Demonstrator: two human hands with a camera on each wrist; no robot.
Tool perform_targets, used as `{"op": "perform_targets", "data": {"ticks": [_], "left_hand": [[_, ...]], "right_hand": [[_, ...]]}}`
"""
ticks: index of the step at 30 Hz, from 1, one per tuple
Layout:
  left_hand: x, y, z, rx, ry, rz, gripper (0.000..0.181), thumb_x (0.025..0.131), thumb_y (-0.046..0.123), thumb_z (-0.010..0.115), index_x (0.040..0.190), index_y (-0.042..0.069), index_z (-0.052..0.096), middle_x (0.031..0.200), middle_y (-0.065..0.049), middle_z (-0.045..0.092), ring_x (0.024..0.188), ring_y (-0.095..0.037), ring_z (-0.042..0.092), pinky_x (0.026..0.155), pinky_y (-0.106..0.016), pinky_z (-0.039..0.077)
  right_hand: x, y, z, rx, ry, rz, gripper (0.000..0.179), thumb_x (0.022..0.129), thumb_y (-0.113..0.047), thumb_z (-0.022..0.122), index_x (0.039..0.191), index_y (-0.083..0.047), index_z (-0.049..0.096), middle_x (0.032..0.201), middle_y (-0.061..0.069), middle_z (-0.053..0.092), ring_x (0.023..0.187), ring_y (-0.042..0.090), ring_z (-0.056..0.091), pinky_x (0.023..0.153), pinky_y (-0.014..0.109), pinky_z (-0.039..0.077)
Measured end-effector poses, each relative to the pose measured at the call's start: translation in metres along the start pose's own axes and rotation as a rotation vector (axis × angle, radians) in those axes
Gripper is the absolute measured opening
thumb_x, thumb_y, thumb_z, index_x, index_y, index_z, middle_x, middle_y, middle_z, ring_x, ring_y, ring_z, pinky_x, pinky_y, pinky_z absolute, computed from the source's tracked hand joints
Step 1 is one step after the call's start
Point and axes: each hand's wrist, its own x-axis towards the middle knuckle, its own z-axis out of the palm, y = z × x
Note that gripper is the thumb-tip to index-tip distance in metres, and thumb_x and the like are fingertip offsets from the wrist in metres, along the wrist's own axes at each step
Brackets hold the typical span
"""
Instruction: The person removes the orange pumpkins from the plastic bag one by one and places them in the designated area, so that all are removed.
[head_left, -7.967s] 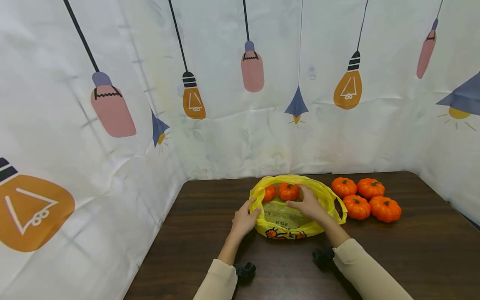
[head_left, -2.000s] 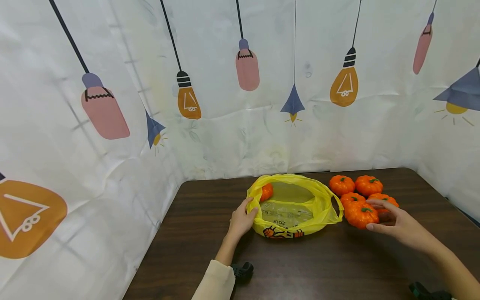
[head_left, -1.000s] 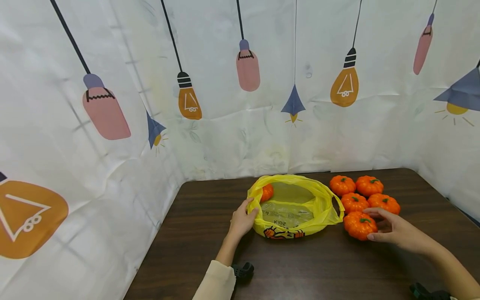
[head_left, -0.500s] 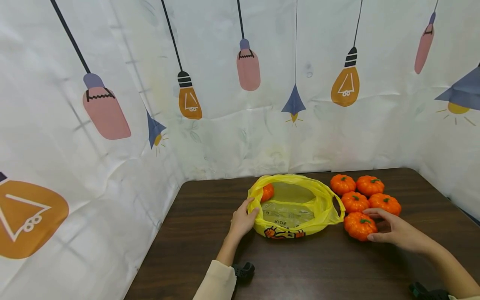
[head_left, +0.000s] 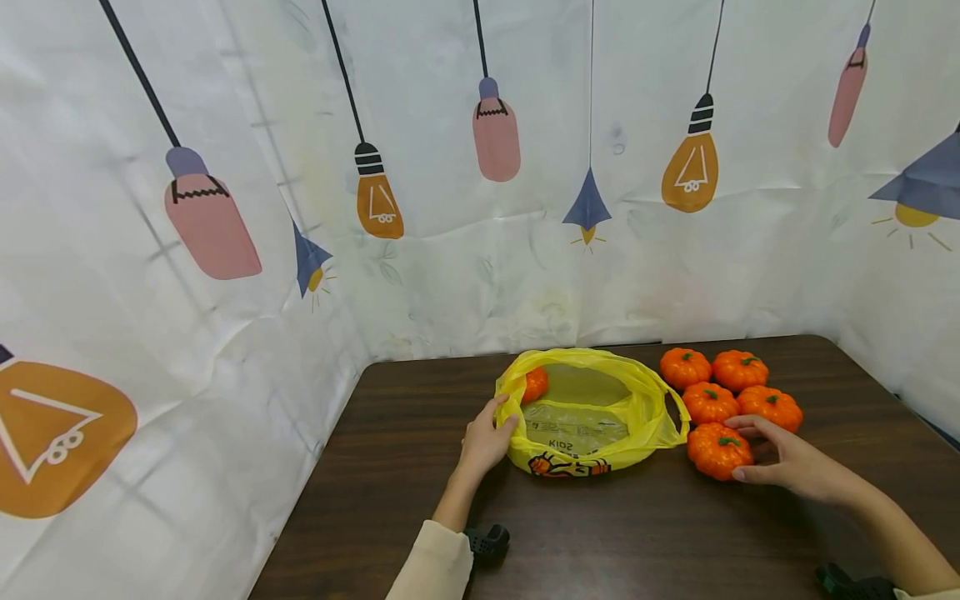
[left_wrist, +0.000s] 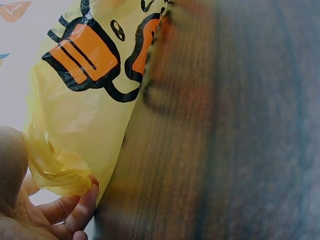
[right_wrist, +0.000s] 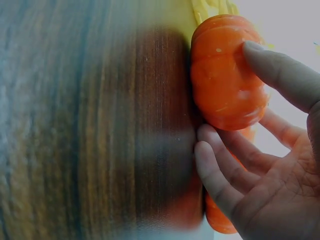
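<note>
A yellow plastic bag [head_left: 652,429] lies with its mouth spread wide on the table, black and orange print on its front. My left hand [head_left: 486,440] grips the bag's left rim; in the left wrist view, the fingers [left_wrist: 75,207] pinch gathered film. Inside the bag, at the left, one orange toy pumpkin [head_left: 535,384] shows. My right hand [head_left: 791,462] holds another toy pumpkin [head_left: 718,452] that sits on the table right of the bag. In the right wrist view, the thumb lies on this pumpkin [right_wrist: 225,75] and the other fingers spread around its side.
Several more toy pumpkins [head_left: 709,403] stand grouped right behind the held one, near the table's back right. The dark wooden table [head_left: 600,542] meets a white curtain [head_left: 465,275] printed with lamps at the back. A black wrist device [head_left: 489,542] is on the left arm.
Eight seconds ago my right hand was in the bag at a pumpkin. It has carried that pumpkin right and lowered it in front of the others. My left hand stays on the bag.
</note>
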Motion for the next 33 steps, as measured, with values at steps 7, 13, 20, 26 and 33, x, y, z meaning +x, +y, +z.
{"op": "perform_targets", "data": {"ticks": [7,13,20,26,33], "left_hand": [[0.000,0.001,0.000,-0.007,-0.001,-0.001,0.047,0.102,0.033,0.060,0.148,0.024,0.054,0.152,-0.014,0.055,0.140,-0.047,0.047,0.106,-0.084,0.018],[-0.001,0.003,-0.001,-0.009,-0.002,0.006,0.047,0.102,0.032,0.060,0.148,0.022,0.055,0.152,-0.014,0.055,0.140,-0.047,0.048,0.106,-0.083,0.021],[-0.001,0.003,-0.001,-0.008,0.000,0.002,0.047,0.102,0.033,0.060,0.148,0.023,0.055,0.152,-0.014,0.054,0.140,-0.048,0.046,0.107,-0.084,0.018],[0.000,0.003,-0.001,-0.003,-0.001,0.010,0.047,0.102,0.032,0.060,0.148,0.023,0.054,0.152,-0.015,0.054,0.140,-0.050,0.045,0.106,-0.085,0.018],[0.000,0.000,0.000,-0.003,0.004,0.012,0.047,0.102,0.032,0.061,0.147,0.023,0.055,0.151,-0.014,0.055,0.140,-0.047,0.047,0.106,-0.084,0.019]], "right_hand": [[0.000,0.003,0.001,0.019,0.027,-0.013,0.064,0.093,-0.019,0.076,0.144,0.000,0.043,0.132,-0.015,0.047,0.102,-0.013,0.051,0.078,0.022,0.054],[0.000,0.001,0.002,-0.005,0.031,-0.020,0.064,0.092,-0.020,0.076,0.143,0.001,0.043,0.139,0.012,0.049,0.102,-0.015,0.049,0.077,0.022,0.053],[0.001,-0.006,-0.001,-0.003,-0.020,0.019,0.067,0.094,-0.021,0.074,0.145,0.005,0.039,0.143,0.031,0.046,0.101,-0.009,0.055,0.078,0.022,0.054],[-0.003,-0.028,-0.013,-0.042,-0.042,0.089,0.073,0.098,-0.028,0.069,0.151,0.006,0.031,0.146,0.037,0.042,0.117,0.036,0.061,0.077,0.026,0.055],[0.009,-0.069,-0.019,-0.125,0.090,0.023,0.067,0.099,-0.035,0.068,0.149,-0.002,0.038,0.149,0.026,0.044,0.122,0.048,0.056,0.077,0.029,0.055]]}}
